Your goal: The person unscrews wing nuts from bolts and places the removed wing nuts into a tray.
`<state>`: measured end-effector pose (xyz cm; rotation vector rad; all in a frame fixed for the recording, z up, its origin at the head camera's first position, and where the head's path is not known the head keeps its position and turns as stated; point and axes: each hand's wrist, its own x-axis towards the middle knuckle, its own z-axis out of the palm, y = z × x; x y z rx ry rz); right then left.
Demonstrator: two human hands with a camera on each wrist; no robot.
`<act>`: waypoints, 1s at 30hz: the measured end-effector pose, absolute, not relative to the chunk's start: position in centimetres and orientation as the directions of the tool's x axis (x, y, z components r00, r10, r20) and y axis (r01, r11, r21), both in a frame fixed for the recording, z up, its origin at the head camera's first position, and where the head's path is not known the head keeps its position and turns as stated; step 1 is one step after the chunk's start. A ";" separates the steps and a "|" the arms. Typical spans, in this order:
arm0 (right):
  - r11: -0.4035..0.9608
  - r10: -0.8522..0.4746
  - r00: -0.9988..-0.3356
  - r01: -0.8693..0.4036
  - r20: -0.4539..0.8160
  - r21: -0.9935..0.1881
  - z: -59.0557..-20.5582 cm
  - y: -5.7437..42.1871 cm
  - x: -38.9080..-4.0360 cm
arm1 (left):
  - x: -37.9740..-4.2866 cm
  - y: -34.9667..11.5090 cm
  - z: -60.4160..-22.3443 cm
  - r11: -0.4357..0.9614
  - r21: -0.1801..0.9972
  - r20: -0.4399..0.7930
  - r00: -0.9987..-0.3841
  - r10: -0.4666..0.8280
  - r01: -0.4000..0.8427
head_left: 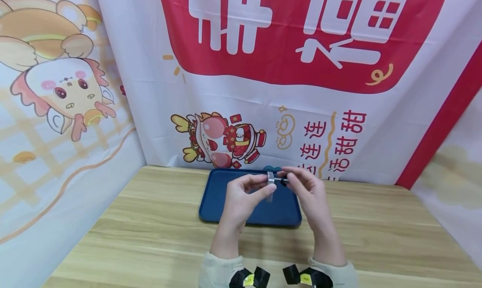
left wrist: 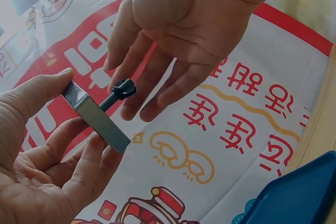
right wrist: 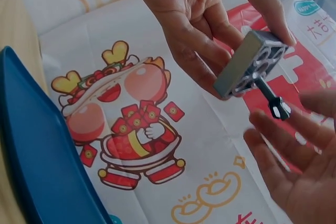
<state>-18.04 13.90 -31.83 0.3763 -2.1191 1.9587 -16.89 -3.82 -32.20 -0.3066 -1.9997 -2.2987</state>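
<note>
In my left hand (head_left: 244, 198) is a small silver-grey rectangular block (left wrist: 97, 121), pinched by its edges between the thumb and fingers. One face of the block has several round openings, seen in the right wrist view. A threaded screw (left wrist: 109, 101) sticks out of that face, with a black lobed knob (right wrist: 280, 109) on its end. My right hand (head_left: 310, 191) is beside the knob, its fingers spread and loosely bent around that end without gripping it. Both hands are raised over a dark blue tray (head_left: 260, 214).
The tray lies on a light wood-grain table (head_left: 158, 221), close to its back edge. Behind it hangs a white and red printed cloth (head_left: 233, 91). Another printed cloth (head_left: 56, 162) covers the left side.
</note>
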 end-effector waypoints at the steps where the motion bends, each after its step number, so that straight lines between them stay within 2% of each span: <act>1: 0.042 0.003 -0.952 -0.305 0.305 -0.952 -31.7 13.8 -18.1 | -16.9 -3.8 -32.2 -0.147 0.970 0.205 -0.976 0.073 0.192; 5: -0.066 0.106 -0.977 -0.190 0.182 -0.980 -31.4 13.3 -18.1 | -17.0 -3.7 -32.3 -0.145 0.968 0.217 -0.973 0.075 0.205; 12: -0.162 0.138 -0.987 -0.102 0.080 -0.981 -31.7 12.9 -17.9 | -16.9 -3.7 -32.5 -0.136 0.971 0.206 -0.976 0.069 0.195; 30: -0.205 0.120 -0.990 -0.101 0.077 -0.974 -31.7 12.8 -18.2 | -17.0 -3.8 -32.4 -0.139 0.969 0.214 -0.975 0.062 0.204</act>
